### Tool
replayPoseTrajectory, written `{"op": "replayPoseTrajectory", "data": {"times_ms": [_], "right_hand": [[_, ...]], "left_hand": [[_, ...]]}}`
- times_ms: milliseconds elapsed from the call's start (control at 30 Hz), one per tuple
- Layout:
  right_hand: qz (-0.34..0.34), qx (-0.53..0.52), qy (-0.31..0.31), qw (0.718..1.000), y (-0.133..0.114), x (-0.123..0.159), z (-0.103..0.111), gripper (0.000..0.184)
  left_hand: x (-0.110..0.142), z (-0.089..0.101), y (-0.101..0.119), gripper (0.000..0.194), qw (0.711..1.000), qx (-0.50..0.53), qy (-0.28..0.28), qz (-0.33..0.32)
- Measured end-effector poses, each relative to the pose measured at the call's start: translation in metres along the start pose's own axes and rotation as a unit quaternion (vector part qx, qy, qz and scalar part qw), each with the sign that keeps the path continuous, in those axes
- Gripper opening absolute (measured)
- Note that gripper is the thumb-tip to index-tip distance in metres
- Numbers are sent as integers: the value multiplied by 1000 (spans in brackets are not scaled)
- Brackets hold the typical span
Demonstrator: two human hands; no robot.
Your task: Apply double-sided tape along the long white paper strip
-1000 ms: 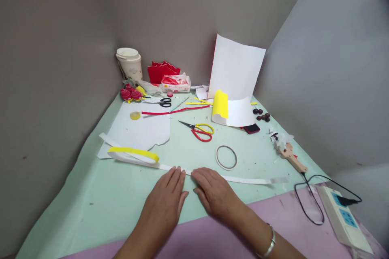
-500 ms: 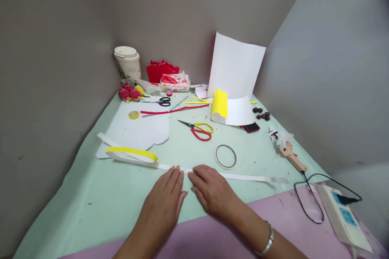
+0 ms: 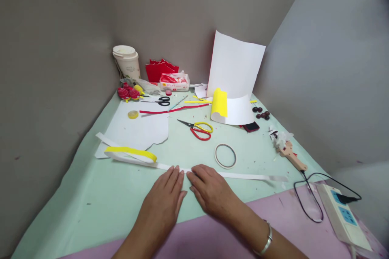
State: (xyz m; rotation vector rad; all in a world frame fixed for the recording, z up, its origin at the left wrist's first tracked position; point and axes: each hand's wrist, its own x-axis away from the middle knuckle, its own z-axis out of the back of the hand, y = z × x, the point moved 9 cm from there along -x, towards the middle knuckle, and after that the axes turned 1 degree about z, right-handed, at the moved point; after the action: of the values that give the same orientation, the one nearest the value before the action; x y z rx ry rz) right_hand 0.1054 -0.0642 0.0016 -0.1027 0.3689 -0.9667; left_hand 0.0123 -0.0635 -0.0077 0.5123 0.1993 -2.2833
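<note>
Lying beyond strip [image 3: 243, 176]: scissors [image 3: 192, 125], tape [image 3: 225, 167]

The pale green table surface [image 3: 115, 202] before me bears a long white paper strip [image 3: 243, 176], pointed scissors with red and yellow handles [image 3: 191, 126], and a white tape ring [image 3: 215, 155]; its lilac near section [image 3: 291, 218] bears a cream rectangular power strip [image 3: 345, 218].

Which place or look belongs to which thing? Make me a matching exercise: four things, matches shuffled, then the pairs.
1. White strip
2. Tape ring
3. Nearer scissors
4. Lidded cup

A. One red handle, one yellow
B. Back left of the table
C. Touched by the fingers of the left hand and right hand
D. Lying flat just beyond the right hand

Pairs: 1-C, 2-D, 3-A, 4-B
</note>
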Motion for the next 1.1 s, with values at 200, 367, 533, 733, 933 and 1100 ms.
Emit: {"op": "replayPoseTrajectory", "data": {"times_ms": [200, 367, 533, 733, 933, 1100], "right_hand": [[1, 0, 6, 1000, 0, -1, 1, 36], [6, 4, 13, 1000, -2, -2, 3, 35], [4, 4, 15, 1000, -2, -3, 3, 34], [-2, 3, 6, 1000, -2, -3, 3, 33], [-5, 0, 2, 1000, -2, -2, 3, 35], [-5, 0, 5, 1000, -1, -2, 3, 35]], "left_hand": [[0, 0, 0, 41, 1000, 6, 0, 9], [-1, 3, 3, 40, 1000, -18, 7, -10], [-1, 4, 2, 40, 1000, -18, 6, -6], [-1, 3, 2, 40, 1000, -11, 5, -1], [0, 0, 1, 41, 1000, -3, -1, 4], [-1, 0, 1, 40, 1000, -6, -7, 4]]}}
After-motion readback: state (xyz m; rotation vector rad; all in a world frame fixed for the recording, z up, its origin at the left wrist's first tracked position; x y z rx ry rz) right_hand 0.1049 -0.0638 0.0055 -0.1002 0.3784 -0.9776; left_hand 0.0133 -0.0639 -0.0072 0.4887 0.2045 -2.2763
